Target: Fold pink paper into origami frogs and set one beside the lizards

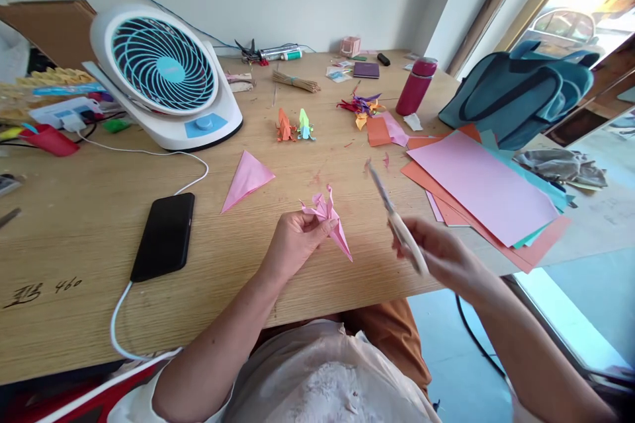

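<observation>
Between the thumb and fingers of my left hand [297,241] is a pink origami figure [329,215], with thin curled points at the top and a long point toward the lower right. My right hand [431,251] grips a pair of scissors [397,218] by pale handles, a little to the right of the figure and apart from it. The scissors are smeared by motion, their blades pointing up and left. A folded pink paper triangle [247,180] lies on the table left of the figure. Small pink scraps [385,160] lie beyond the scissors.
A white fan [169,73] and a black phone [163,236] on a cable stand left. Orange [284,125] and green origami figures [305,124] sit ahead. Coloured paper sheets [486,185], a red bottle [417,86] and a teal bag [510,92] are at right.
</observation>
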A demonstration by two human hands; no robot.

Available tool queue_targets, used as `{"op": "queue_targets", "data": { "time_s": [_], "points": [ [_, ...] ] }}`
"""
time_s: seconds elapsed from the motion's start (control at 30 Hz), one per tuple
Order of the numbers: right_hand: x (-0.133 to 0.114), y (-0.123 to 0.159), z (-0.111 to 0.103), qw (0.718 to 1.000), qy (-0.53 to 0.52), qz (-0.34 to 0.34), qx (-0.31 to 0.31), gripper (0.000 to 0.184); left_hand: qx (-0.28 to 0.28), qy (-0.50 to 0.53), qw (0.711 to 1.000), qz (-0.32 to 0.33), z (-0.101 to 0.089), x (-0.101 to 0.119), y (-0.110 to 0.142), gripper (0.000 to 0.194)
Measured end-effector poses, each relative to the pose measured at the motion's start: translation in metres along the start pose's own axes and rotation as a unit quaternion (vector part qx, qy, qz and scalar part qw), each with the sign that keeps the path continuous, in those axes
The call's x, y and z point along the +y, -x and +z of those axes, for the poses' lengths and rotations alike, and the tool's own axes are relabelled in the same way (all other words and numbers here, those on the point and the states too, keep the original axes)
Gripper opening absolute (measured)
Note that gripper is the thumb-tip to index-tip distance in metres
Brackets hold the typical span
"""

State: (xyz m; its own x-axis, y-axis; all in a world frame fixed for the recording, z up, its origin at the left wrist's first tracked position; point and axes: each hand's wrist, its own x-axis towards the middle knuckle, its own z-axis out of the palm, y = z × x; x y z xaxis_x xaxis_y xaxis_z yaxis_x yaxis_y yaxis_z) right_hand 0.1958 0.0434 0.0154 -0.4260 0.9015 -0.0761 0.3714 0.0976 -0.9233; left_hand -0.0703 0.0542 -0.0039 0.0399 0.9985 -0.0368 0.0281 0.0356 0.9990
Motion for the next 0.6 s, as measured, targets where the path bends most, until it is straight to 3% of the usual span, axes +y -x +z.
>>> {"op": "queue_targets", "data": {
  "time_s": [0.1, 0.17, 0.3, 0.47, 0.6],
  "points": [
    [-0.006, 0.055, 0.027, 0.988, -0.135, 0.063, -0.042, 0.049, -0.048, 0.025, 0.998, -0.021, 0.007, 0.006, 0.005, 0.033],
    [-0.011, 0.069, 0.046, 0.975, -0.183, 0.096, -0.083, 0.052, -0.075, 0.040, 0.996, -0.030, 0.010, 0.012, 0.008, 0.033],
    [-0.017, 0.064, 0.068, 0.975, -0.175, 0.068, -0.118, 0.053, -0.086, 0.036, 0.995, -0.033, 0.008, 0.029, 0.016, 0.032],
    [-0.012, 0.061, 0.077, 0.966, -0.159, 0.052, -0.196, 0.056, -0.065, 0.005, 0.997, -0.044, -0.007, 0.042, 0.020, 0.033],
    [-0.010, 0.062, 0.083, 0.961, -0.165, 0.057, -0.214, 0.059, -0.051, -0.021, 0.997, -0.052, -0.010, 0.044, 0.018, 0.038]
  ]
}}
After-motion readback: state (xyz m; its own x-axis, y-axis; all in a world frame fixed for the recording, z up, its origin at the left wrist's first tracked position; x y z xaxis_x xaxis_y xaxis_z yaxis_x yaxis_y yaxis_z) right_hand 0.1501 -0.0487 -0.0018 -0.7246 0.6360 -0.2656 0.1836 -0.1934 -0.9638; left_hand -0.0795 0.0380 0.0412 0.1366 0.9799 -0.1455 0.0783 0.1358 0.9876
